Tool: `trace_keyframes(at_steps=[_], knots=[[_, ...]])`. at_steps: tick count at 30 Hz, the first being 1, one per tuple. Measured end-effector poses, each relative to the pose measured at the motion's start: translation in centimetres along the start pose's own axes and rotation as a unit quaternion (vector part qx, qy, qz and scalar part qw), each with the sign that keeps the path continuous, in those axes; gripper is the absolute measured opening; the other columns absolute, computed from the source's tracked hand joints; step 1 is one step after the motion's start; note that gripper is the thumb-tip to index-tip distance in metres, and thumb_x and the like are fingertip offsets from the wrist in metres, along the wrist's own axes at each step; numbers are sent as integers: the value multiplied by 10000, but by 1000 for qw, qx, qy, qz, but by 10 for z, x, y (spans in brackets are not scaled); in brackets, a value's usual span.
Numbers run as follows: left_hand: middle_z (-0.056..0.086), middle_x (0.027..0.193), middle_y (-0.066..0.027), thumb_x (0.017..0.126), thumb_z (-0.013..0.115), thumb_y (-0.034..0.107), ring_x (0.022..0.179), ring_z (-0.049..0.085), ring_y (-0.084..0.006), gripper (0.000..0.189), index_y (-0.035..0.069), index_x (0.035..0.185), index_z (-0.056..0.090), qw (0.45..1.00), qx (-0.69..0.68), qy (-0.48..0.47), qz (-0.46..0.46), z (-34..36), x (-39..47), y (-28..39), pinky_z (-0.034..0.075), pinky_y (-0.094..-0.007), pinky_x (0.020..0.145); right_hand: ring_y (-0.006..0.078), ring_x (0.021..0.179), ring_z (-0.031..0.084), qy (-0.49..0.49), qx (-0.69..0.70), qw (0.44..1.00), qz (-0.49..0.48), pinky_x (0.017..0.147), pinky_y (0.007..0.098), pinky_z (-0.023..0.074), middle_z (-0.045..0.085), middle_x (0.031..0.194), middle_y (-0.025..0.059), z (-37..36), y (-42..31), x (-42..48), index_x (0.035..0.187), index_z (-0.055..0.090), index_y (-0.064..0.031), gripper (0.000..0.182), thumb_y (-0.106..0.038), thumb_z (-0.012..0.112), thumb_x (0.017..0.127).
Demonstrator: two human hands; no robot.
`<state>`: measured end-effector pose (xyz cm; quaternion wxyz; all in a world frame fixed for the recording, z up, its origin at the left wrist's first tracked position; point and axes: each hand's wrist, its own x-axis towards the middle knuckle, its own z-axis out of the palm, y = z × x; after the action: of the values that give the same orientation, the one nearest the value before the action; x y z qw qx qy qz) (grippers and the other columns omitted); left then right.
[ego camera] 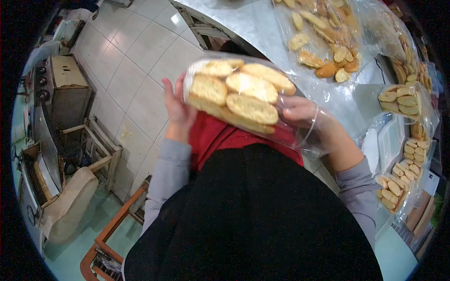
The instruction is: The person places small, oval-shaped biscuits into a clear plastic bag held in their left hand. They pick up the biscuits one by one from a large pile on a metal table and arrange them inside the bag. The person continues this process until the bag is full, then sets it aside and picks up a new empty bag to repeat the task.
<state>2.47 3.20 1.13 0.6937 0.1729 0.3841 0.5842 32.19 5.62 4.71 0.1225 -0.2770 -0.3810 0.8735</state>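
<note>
A clear plastic bag of oval toasted bread slices (251, 87) is held up before my body, its loose open end to the right. My left hand (178, 105) supports the bag's left end, with thumb and fingers spread against it. With my right hand (299, 110) I grip the bag near its right end, the hand partly inside or behind the clear film; which of these, I cannot tell. Beyond it, loose bread slices (326, 69) lie on a clear plastic sheet on the metal table (246, 21).
Packed bags of bread slices (400, 100) line the table's right side, near a clear plastic container (391, 140) and more packed slices (392, 193). At the left stand a wooden cabinet (70, 73) and a wooden frame (109, 154). A brown wooden chair (116, 228) is at the lower left.
</note>
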Motion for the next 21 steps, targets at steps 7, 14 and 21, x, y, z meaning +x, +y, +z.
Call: trace_keyframes(at_steps=[7, 14, 21], knots=[[477, 1260, -123, 894, 488, 370, 1149, 478, -197, 556, 36, 1320, 361, 978, 134, -95, -128, -15, -16, -27, 396, -320, 953, 198, 1228, 379, 14, -62, 998, 17, 1055, 311, 239, 419, 1332, 86, 20, 65, -18, 1328, 349, -22, 736, -187, 721, 715], [446, 1301, -128, 895, 471, 334, 1171, 461, -206, 566, 25, 1348, 329, 977, 132, -115, -120, -8, -11, -36, 360, -324, 984, 199, 1252, 358, 49, 95, 994, -27, 1064, 316, 221, 397, 1355, 87, 23, 90, -22, 1342, 330, -26, 801, -53, 706, 635], [440, 1310, -136, 900, 452, 319, 1184, 455, -217, 531, 11, 1325, 367, 984, 65, -96, -134, -18, -11, -41, 355, -330, 992, 210, 1256, 354, 23, 248, 968, -20, 1067, 336, 232, 374, 1363, 105, 26, 105, -28, 1349, 305, -27, 783, -171, 684, 679]])
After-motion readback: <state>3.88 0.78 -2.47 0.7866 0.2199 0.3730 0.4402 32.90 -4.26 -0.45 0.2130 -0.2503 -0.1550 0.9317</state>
